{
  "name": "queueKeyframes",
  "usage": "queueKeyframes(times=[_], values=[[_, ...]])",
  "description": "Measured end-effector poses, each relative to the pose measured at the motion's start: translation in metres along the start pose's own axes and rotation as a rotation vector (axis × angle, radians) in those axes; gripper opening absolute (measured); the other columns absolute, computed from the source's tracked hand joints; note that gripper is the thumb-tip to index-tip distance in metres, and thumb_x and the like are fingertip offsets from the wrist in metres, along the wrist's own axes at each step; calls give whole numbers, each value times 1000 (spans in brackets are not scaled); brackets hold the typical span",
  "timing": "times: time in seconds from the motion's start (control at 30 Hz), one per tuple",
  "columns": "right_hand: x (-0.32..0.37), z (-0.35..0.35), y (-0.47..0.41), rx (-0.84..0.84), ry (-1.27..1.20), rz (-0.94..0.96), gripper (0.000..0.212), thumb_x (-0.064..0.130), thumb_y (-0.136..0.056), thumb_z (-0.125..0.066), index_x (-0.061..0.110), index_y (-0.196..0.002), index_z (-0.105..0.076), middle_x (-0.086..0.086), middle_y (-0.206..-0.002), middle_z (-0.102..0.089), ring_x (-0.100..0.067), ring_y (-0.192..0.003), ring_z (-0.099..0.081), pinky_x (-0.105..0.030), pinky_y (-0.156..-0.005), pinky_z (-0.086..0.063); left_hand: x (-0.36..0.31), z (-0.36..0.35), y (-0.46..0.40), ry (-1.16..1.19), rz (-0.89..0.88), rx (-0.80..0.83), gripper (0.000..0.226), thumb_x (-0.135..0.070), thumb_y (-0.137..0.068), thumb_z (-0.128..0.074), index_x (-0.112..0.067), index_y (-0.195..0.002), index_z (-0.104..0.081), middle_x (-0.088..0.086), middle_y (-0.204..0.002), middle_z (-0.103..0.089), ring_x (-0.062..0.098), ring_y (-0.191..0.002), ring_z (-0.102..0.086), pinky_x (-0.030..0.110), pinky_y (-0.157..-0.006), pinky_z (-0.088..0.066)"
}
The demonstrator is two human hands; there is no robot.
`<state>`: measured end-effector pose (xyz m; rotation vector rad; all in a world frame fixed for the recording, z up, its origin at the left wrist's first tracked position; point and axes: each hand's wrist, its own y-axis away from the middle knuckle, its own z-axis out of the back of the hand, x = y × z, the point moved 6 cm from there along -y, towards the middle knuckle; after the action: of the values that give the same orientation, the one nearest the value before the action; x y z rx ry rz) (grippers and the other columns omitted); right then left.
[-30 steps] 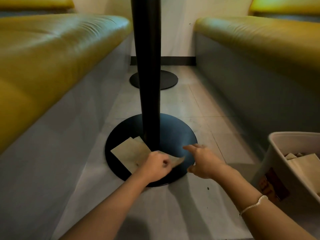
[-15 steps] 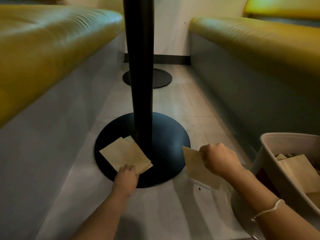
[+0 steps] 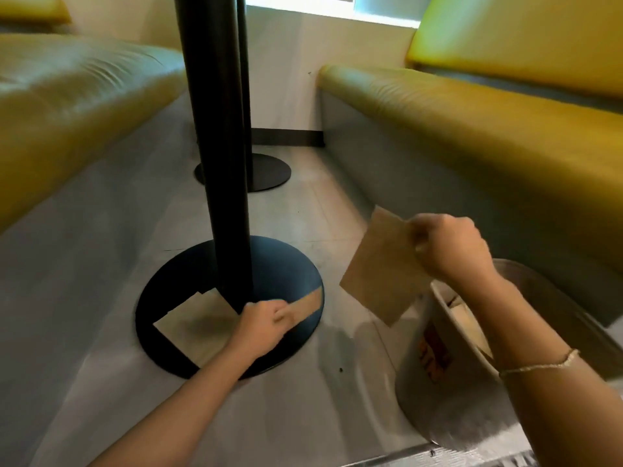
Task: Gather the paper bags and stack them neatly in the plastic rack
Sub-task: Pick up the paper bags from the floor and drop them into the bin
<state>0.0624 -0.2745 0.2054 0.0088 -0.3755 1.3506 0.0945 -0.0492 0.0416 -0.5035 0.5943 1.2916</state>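
My right hand (image 3: 450, 249) pinches a flat brown paper bag (image 3: 379, 267) by its upper edge and holds it in the air just above the left rim of the white plastic rack (image 3: 416, 355). Several paper bags (image 3: 467, 318) lie inside the rack. My left hand (image 3: 264, 326) grips another brown bag (image 3: 305, 305) that sticks out to the right, low over the black round table base (image 3: 286, 271). More flat paper bags (image 3: 195, 326) lie on the base, left of the pole.
A black table pole (image 3: 222, 146) rises from the base between two yellow bench seats, one on the left (image 3: 67, 106) and one on the right (image 3: 488, 123). A second pole base (image 3: 269, 171) stands farther back. Grey tiled floor (image 3: 303, 416) runs between the benches.
My right hand has lifted its bag from floor level up and to the right, over the rack's rim. My left hand has picked a bag off the pile on the base.
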Motion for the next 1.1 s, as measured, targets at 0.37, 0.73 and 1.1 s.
queueKeyframes(times=[0.37,0.73,1.1], values=[[-115,140,18,-185,245,-357,33,6,-86,-50,21,-111,-67,-17,-109,-63,-36,-92,-61,-42,-74,-55,-260,81,18,361,-455,-366,18,-16,-91,-54,-13,-107,-62,-4,-95,-62,6,-72,-50,0,-51,-39],[-174,-23,38,636,52,-420,21,29,-89,-59,17,-107,-60,-2,-103,-61,-18,-93,-57,-30,-80,-46,-280,-40,14,226,-274,120,43,-15,-94,-50,-19,-133,-33,11,-130,-50,28,-109,-55,37,-84,-55],[-124,71,6,94,55,-331,65,34,-86,-65,10,-141,-38,-14,-138,-47,-31,-121,-49,-35,-92,-45,-282,-101,6,149,-291,456,38,-40,-94,-49,-16,-122,-59,4,-113,-62,23,-104,-58,32,-89,-49]])
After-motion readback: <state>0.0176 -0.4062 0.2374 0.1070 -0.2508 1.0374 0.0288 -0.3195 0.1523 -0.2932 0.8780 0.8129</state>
